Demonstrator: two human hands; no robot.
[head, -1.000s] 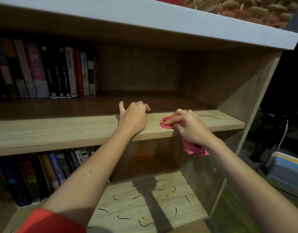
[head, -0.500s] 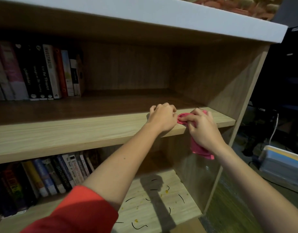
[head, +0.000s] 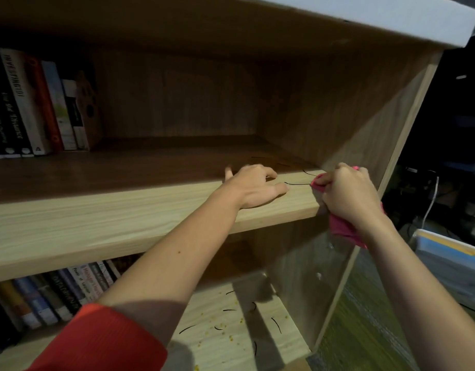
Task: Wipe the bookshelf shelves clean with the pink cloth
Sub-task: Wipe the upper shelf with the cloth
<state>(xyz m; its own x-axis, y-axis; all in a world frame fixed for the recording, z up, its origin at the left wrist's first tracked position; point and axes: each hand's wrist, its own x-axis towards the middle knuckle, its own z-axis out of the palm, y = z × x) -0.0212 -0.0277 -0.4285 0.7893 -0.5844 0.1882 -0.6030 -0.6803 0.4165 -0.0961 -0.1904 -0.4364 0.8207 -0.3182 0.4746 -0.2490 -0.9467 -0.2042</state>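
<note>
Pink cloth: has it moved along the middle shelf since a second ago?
Yes. The pink cloth, in the right hand, has gone rightward along the shelf to its end at the side panel, past the dark strands.

1. A single wide-angle camera worn on the head looks forward and down along both forearms to the left hand [head: 253, 190] and right hand [head: 348, 194].
2. At close range, both hands sit right of centre on the middle shelf [head: 123, 223].
3. The top board [head: 364, 12] runs above the hands and the lower shelf [head: 225, 341] lies beneath them.
</note>
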